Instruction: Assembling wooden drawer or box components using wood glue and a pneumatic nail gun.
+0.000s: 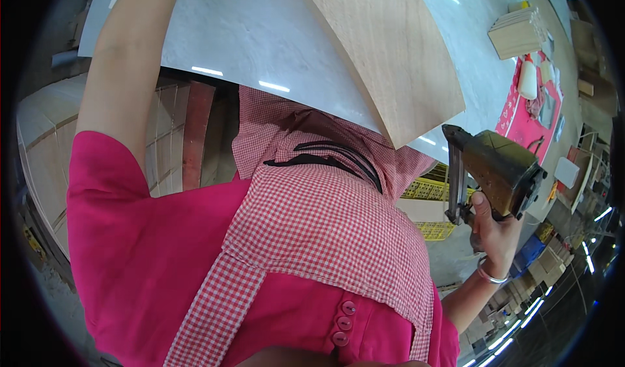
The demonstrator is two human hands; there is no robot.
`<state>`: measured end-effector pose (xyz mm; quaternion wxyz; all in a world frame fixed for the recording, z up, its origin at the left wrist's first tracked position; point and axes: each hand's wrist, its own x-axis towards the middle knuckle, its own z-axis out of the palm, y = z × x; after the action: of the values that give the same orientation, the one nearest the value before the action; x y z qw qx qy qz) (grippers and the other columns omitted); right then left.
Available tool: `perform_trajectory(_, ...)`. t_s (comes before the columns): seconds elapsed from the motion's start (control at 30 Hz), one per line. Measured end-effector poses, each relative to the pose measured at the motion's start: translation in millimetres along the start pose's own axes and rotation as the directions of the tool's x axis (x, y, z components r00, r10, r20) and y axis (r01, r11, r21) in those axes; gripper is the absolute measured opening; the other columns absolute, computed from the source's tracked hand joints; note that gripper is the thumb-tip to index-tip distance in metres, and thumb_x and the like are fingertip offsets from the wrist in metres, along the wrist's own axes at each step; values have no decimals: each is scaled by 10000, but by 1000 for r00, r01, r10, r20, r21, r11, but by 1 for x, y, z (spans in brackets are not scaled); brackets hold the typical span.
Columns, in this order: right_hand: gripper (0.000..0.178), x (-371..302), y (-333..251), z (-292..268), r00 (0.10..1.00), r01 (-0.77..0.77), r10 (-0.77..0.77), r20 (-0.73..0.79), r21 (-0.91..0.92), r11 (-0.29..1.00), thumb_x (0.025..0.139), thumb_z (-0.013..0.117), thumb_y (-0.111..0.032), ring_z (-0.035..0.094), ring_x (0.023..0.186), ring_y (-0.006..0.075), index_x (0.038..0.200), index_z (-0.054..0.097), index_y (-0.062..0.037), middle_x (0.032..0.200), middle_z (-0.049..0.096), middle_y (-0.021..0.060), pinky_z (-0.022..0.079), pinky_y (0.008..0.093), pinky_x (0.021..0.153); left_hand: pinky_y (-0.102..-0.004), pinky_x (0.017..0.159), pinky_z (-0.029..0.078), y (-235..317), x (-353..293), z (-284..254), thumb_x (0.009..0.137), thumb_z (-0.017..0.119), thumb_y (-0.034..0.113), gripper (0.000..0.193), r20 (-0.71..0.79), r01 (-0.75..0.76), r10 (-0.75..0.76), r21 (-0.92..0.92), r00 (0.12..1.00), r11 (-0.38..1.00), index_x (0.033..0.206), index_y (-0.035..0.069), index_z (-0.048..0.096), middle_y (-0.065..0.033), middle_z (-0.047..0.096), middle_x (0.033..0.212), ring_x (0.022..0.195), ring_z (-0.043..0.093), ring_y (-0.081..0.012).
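My right hand (496, 233) is wrapped round a nail gun (498, 168) with a worn yellow-brown body and a dark metal magazine. The tool is held up off the table's right front edge, close to the corner of a thin pale wooden board (397, 61). That board lies on the glossy white tabletop (247, 35), and its near corner juts past the front edge. My left forearm (120, 80) reaches across the table's left end. The left hand itself is beyond the upper edge of the picture.
Stacked small boards (517, 33) stand at the table's far right. Nearer lie a white bottle (528, 80) and a pink patterned sheet (524, 129). Yellow crates (426, 189) sit below the table edge. Strapped wooden panels (49, 126) stand on the left.
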<state>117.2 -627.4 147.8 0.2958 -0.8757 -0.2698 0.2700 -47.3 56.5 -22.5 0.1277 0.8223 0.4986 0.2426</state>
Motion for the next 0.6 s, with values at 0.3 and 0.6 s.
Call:
perform_trajectory(0.3, 289, -31, 24, 3, 989, -120, 129, -74, 121, 985, 881, 741, -182, 448, 417, 52, 1047, 576, -12, 643, 567, -8, 324, 224, 368, -427, 904, 493, -2, -80, 14, 846, 628, 253, 359, -168, -48, 37, -62, 985, 997, 1028, -49, 694, -274, 679, 1043, 1012, 653, -387)
perform_trajectory(0.6, 216, -42, 53, -24, 970, -187, 192, -147, 41, 981, 899, 714, -191, 428, 391, 51, 913, 579, -24, 565, 525, -18, 301, 230, 357, -421, 870, 493, 15, -179, -34, 865, 620, 307, 392, -17, -8, 5, -172, 1000, 985, 1077, -18, 674, -253, 676, 1041, 990, 653, -363)
